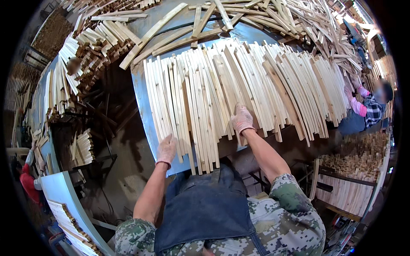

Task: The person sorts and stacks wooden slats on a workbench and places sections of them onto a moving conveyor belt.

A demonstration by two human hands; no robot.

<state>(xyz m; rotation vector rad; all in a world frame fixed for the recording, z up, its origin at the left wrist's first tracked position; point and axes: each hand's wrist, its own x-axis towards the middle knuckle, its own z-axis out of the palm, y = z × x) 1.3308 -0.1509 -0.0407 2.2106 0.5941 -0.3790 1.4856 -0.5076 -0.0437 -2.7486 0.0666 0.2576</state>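
A broad row of pale wooden strips (205,94) lies side by side on a blue-topped table (147,115) in front of me. Their near ends are uneven, and several in the middle stick out toward my apron. My left hand (167,150), in a light knitted glove, rests by the near ends at the row's left edge, fingers pointing away from me. In a matching glove, my right hand (242,118) lies on top of the strips near the middle, its fingers stretched out. Neither hand is wrapped round a strip.
Loose wooden slats (171,40) lie crosswise beyond the row. More stacked strips (102,47) stand at the far left. A co-worker (367,106) in pink sleeves touches the row's right end; another person in red (29,181) works at far left. A bin of wood pieces (350,170) stands at right.
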